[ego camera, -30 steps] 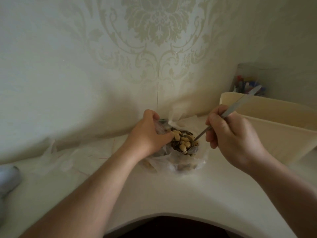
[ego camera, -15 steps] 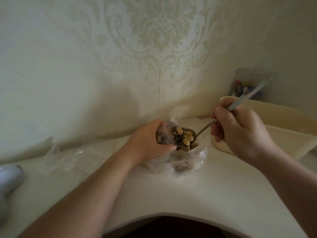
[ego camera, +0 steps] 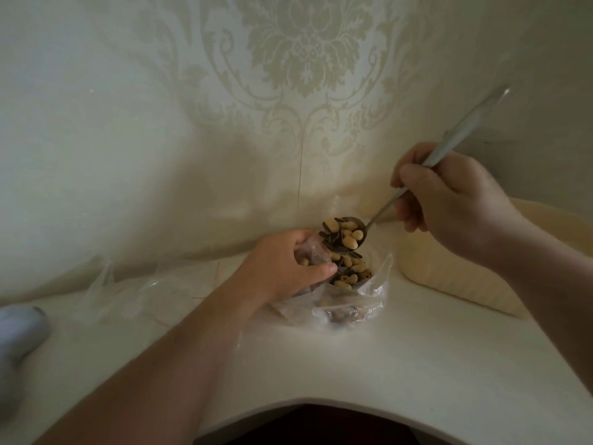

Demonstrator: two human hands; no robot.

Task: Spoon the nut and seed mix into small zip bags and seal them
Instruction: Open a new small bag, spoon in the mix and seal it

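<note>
My right hand [ego camera: 449,200] grips a long metal spoon [ego camera: 382,210] by its handle. The spoon's bowl is heaped with nut and seed mix [ego camera: 345,236] and hovers just above the table's back middle. My left hand [ego camera: 285,268] pinches a small clear zip bag [ego camera: 91,252] right beside the spoon's bowl, with a few nuts showing inside it. Below the spoon lies a larger clear plastic bag [ego camera: 369,293] holding more of the mix [ego camera: 349,273].
A cream plastic tub [ego camera: 449,277] stands at the right, behind my right wrist. Several empty clear zip bags [ego camera: 134,287] lie at the left on the cream table [ego camera: 353,364]. A pale grey object [ego camera: 19,329] sits at the far left edge. The patterned wall is close behind.
My right hand has lifted the loaded spoon up out of the larger bag. My left hand has brought the small zip bag closer to the spoon's bowl.
</note>
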